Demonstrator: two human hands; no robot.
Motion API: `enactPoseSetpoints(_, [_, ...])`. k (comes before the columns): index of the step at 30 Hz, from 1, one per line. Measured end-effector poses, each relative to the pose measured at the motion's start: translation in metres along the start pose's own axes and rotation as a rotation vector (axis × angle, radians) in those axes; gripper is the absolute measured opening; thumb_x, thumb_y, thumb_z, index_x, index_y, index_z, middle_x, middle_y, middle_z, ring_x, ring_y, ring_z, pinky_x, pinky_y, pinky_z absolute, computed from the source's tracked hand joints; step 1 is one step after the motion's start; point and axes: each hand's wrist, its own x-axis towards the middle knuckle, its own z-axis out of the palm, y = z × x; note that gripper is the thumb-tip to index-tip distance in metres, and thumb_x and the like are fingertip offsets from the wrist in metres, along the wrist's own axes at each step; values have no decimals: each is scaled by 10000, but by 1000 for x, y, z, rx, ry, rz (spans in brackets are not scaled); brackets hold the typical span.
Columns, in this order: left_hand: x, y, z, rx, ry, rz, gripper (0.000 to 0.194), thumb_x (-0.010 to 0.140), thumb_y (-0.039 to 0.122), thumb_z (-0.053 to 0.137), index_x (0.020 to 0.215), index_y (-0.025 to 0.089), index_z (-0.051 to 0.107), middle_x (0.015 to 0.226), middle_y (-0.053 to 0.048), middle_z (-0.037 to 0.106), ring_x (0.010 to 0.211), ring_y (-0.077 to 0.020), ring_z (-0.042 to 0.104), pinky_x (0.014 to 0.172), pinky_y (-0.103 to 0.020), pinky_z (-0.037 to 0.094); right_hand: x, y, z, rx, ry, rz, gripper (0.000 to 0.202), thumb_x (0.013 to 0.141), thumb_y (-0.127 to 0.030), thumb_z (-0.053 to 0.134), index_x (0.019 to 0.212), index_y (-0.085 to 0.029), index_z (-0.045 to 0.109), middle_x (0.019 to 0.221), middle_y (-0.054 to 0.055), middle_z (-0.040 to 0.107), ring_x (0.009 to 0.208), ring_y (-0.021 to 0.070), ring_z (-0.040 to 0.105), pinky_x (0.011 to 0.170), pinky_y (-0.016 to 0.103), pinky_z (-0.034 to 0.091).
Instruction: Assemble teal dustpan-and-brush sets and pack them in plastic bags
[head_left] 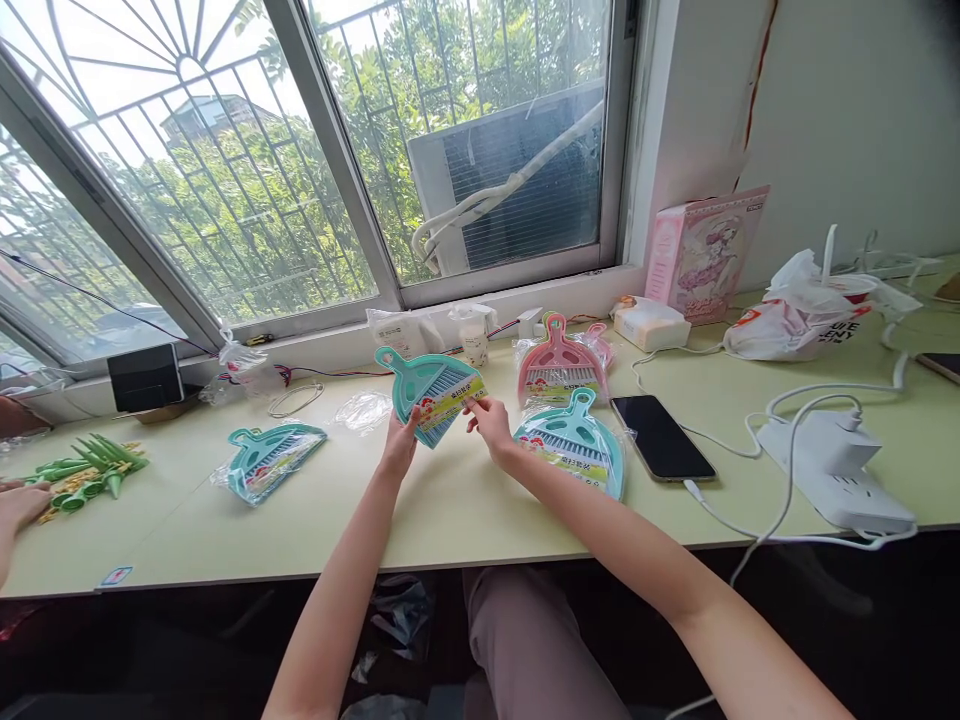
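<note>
Above the table I hold a teal dustpan and brush set [429, 392] with a yellow-green label band, tilted to one side. My left hand [401, 440] grips its lower left edge. At its right edge the fingers of my right hand [491, 425] pinch the label. Beneath and beside my right hand lies another teal dustpan set [576, 435] in clear plastic, partly hidden by that forearm. Behind it is a pink dustpan set [561, 365], also wrapped. A third teal dustpan set [274, 460] in plastic lies to the left.
A phone [664, 438] on a white cable and a power strip [836, 475] lie at the right. Another person's hand [21, 505] is at far left beside green cone-shaped pieces [101, 465]. Crumpled clear plastic [361, 410] and a tissue pack [651, 325] lie farther back.
</note>
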Motion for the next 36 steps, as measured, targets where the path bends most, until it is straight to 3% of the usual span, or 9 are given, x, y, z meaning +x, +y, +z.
enactPoseSetpoints(9, [-3,4,3,39,61,-38,774,520,433,944,1156,169,592,1167,-146,680,1158,-349,626,982,-466,512,-2,-15,-11,-543,-50,-106,357,945,-416,521,714,-190,673,732,17,730,485,116,606,604,248,439])
enactPoseSetpoints(16, [-5,6,3,43,45,-31,770,489,319,952,1152,158,595,1144,-140,686,1133,-353,636,992,-480,503,0,-16,-15,-564,-61,-126,385,958,-443,510,737,-183,690,708,12,725,447,98,552,569,243,417])
enactPoseSetpoints(21, [-5,7,3,20,69,-29,734,499,308,945,1128,161,598,1129,-137,694,1141,-362,635,1004,-498,502,2,-14,-18,-614,-126,-6,613,970,-561,421,562,-166,652,560,38,659,433,110,564,590,257,433])
enactPoseSetpoints(24, [-4,7,1,-9,99,-14,708,526,306,934,1131,165,594,1133,-139,697,1148,-352,637,1018,-499,501,3,-14,-17,-526,-195,0,574,977,-545,424,669,-149,703,670,63,724,491,122,625,615,253,470])
enactPoseSetpoints(27, [-2,10,-3,-20,114,-21,677,558,304,919,1139,164,599,1157,-145,695,1166,-349,631,1038,-500,494,4,-16,-14,-507,-185,-84,403,974,-477,499,912,-157,737,869,79,780,757,177,730,735,263,507])
enactPoseSetpoints(30, [-2,13,-5,-27,92,-44,650,560,300,916,1118,146,620,1153,-154,698,1175,-361,627,1051,-502,489,3,-18,-10,-501,-178,-155,327,957,-429,564,1121,-175,689,1011,91,779,1011,224,723,887,306,508])
enactPoseSetpoints(36, [-3,15,-4,-9,10,-76,673,530,306,929,1112,140,635,1160,-168,696,1153,-376,635,1030,-509,505,2,-14,-3,-271,-142,-168,222,901,-333,658,1051,-177,609,1059,117,759,999,230,726,878,357,566])
